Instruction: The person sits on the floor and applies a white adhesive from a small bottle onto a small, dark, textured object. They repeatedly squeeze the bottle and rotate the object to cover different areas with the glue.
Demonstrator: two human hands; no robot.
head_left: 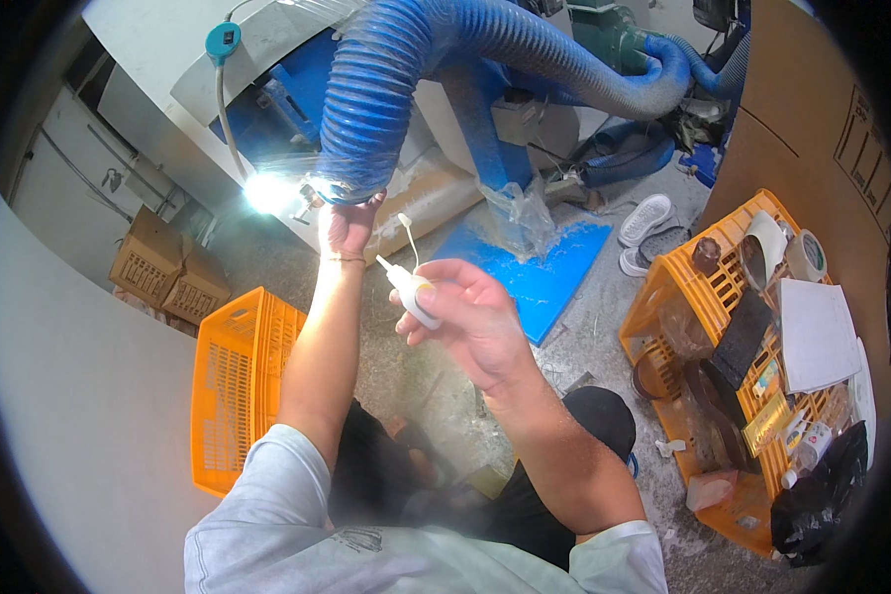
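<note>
A small white squeeze bottle (413,300) with a narrow nozzle, looking like a glue bottle, is pinched between the thumb and fingers of my right hand (470,322). Its thin cap (405,221) hangs off to the side on a strap, and the nozzle tip points up and left. Farther out, my left hand (346,228) reaches up to the lower end of a ribbed blue hose (368,109), palm partly showing. Its fingers are mostly hidden by the hose end, so whether they grip anything is unclear. Just left of that hand a lamp (269,193) glares brightly.
An orange crate (230,396) stands at my left, with cardboard boxes (153,259) beyond it. On the right, another orange crate (653,297) carries tape rolls, papers, small bottles and a black bag (820,505). Ahead lie a blue board (564,282) and white shoes (645,220).
</note>
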